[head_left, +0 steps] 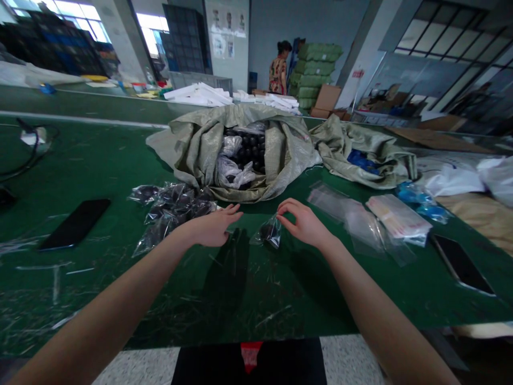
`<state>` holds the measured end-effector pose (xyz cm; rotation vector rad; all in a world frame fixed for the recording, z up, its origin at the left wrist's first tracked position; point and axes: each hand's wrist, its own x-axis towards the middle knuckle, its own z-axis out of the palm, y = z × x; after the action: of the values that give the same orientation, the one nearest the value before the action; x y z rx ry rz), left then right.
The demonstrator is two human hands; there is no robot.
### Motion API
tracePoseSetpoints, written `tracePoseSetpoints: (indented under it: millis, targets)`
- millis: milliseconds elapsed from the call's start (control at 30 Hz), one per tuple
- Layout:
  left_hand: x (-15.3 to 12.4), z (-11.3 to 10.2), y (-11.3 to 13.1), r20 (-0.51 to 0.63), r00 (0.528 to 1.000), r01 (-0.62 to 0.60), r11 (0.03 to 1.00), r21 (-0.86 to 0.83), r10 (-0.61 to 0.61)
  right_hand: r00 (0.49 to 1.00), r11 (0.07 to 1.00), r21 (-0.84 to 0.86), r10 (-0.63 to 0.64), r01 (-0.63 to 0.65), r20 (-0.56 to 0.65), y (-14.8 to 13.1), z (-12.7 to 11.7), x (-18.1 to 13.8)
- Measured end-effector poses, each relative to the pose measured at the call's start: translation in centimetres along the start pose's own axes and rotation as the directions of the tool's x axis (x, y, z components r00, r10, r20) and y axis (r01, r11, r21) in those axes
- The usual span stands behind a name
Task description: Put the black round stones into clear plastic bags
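Between my hands a clear plastic bag (269, 233) with a dark round piece in it rests on the green table. My right hand (301, 220) pinches the upper corner of this bag between thumb and fingers. My left hand (216, 224) is open, fingers stretched toward the right, with nothing in it. Beside it on the left lies a pile of filled clear bags (176, 206) with dark pieces inside. Behind both hands a large woven sack (196, 144) gapes open, showing many black balls (252, 149) and some crumpled clear plastic.
Flat clear bags (348, 211) and a stack of bags (398, 216) lie to the right. One phone (463, 264) is at far right, another dark phone (76, 223) at left. A second sack (364, 149) holds blue pieces. A person (278, 69) stands beyond the tables.
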<state>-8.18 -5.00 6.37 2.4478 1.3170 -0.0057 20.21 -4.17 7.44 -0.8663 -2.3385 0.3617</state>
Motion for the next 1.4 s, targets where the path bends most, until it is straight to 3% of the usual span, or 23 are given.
tracePoseSetpoints:
  millis: [67, 133, 233, 300, 433, 600, 700, 767, 867, 933, 1000, 1133, 1267, 1400]
  targets:
    - [2.2, 0.9, 0.7, -0.121, 0.993, -0.021, 0.969, -0.247, -0.009, 1.0, 1.0, -0.001, -0.014, 0.014, -0.004, 0.1, 0.1, 0.2]
    - [4.6, 2.2, 1.1, -0.099, 0.994, -0.014, 0.848, -0.529, -0.045, 1.0, 1.0, -0.004, -0.017, 0.017, -0.008, 0.2, 0.1, 0.3]
    - [7.2, 4.0, 1.1, -0.041, 0.999, -0.016, 0.617, -0.787, -0.026, 1.0, 1.0, -0.006, 0.0, 0.0, -0.015, 0.3, 0.1, 0.3]
    - [8.0, 4.7, 1.1, -0.015, 1.0, -0.004, 0.517, -0.856, -0.018, 1.0, 1.0, -0.004, 0.014, -0.014, -0.025, 0.4, 0.2, 0.3]
    - [8.2, 5.2, 1.4, 0.002, 0.997, 0.034, 0.431, -0.901, -0.075, 0.997, 0.999, 0.003, 0.052, -0.052, -0.052, 0.7, 0.4, 0.1]
    - [7.9, 5.3, 2.0, -0.01, 0.99, 0.05, 0.424, -0.904, -0.139, 0.985, 0.991, 0.02, 0.131, -0.13, -0.109, 1.1, 1.1, -0.3]
    - [7.8, 5.3, 2.3, -0.031, 0.986, 0.04, 0.413, -0.91, -0.164, 0.949, 0.959, 0.083, 0.279, -0.269, -0.143, 1.8, 1.7, -1.0]
    - [7.7, 5.3, 2.4, -0.03, 0.982, 0.04, 0.364, -0.93, -0.185, 0.883, 0.89, 0.177, 0.447, -0.421, -0.143, 2.4, 2.3, -1.6]
    - [7.6, 5.3, 2.6, -0.028, 0.978, 0.031, 0.275, -0.961, -0.208, 0.722, 0.669, 0.379, 0.691, -0.639, -0.001, 3.4, 3.3, -2.2]
    - [7.5, 5.3, 2.6, -0.038, 0.977, 0.015, 0.244, -0.97, -0.208, 0.607, 0.487, 0.51, 0.789, -0.709, 0.089, 3.7, 4.0, -2.4]
    - [7.3, 5.3, 2.5, -0.056, 0.978, -0.008, 0.23, -0.973, -0.202, 0.538, 0.35, 0.629, 0.833, -0.694, 0.13, 3.7, 4.4, -2.3]
    - [6.8, 5.3, 2.3, -0.072, 0.977, -0.035, 0.18, -0.983, -0.202, 0.537, 0.227, 0.792, 0.831, -0.567, 0.146, 3.3, 4.9, -2.0]
    - [6.0, 5.0, 2.2, -0.062, 0.969, -0.029, 0.138, -0.99, -0.24, 0.55, 0.238, 0.842, 0.831, -0.483, 0.081, 2.8, 5.4, -1.8]
    - [5.5, 5.0, 1.9, -0.079, 0.962, -0.043, 0.144, -0.989, -0.26, 0.58, 0.201, 0.882, 0.809, -0.427, 0.097, 2.5, 5.6, -1.4]
